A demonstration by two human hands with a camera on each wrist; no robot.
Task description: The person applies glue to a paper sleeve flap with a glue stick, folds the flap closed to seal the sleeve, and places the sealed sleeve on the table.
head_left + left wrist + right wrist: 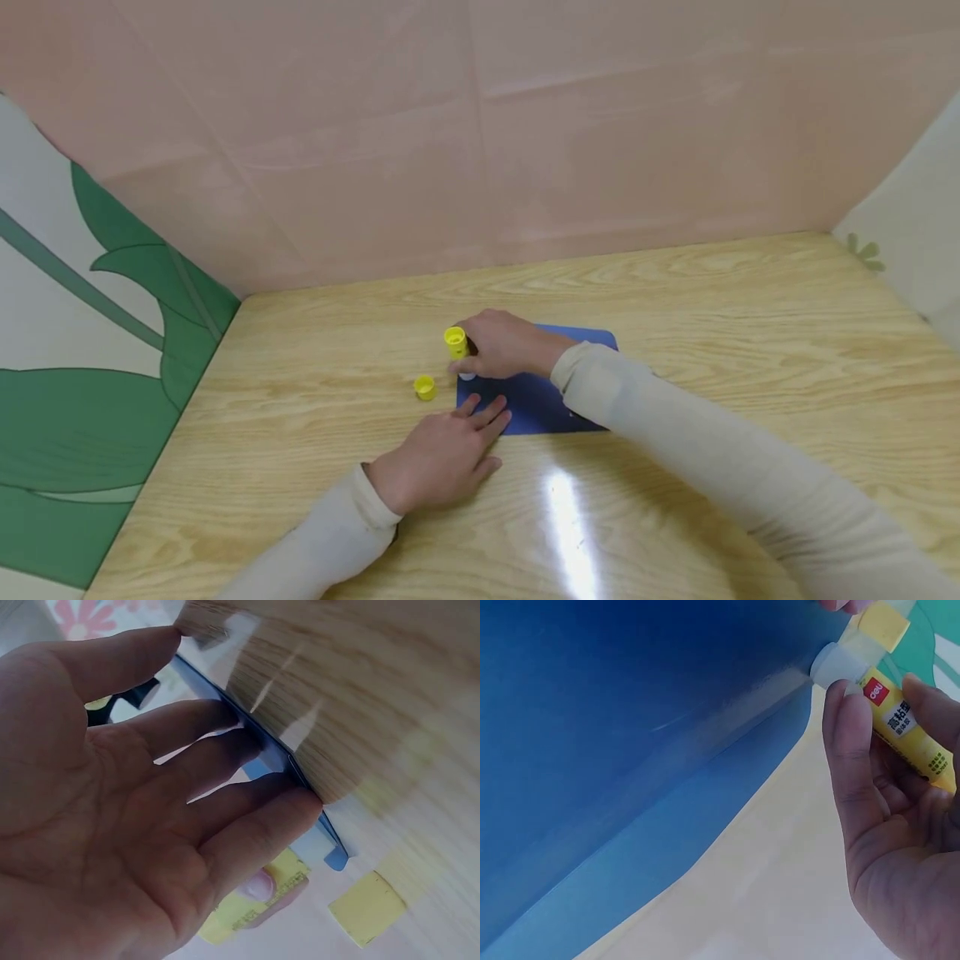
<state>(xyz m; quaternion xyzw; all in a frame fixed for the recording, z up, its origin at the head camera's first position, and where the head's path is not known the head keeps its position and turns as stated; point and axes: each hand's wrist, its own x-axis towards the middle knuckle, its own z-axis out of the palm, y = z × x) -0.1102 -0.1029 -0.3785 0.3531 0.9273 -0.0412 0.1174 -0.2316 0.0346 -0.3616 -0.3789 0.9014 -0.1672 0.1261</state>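
Two hands at work. Held yellow glue stick point(457, 347) in right hand point(504, 345), with thumb and fingers clamped round barrel and white end down by left edge of blue sheet point(542, 408); couldn't quite tell whether touching. Rested left hand point(441, 457) at sheet's near left corner, with fingers straight and slightly apart. Spotted yellow cap point(425, 389) on table point(337, 375), just left of sheet. Judged stick light, rigid, slightly slippery: best gripped mid-barrel. Judged sheet thin, bendable, easily creased: best pressed flat near edges.
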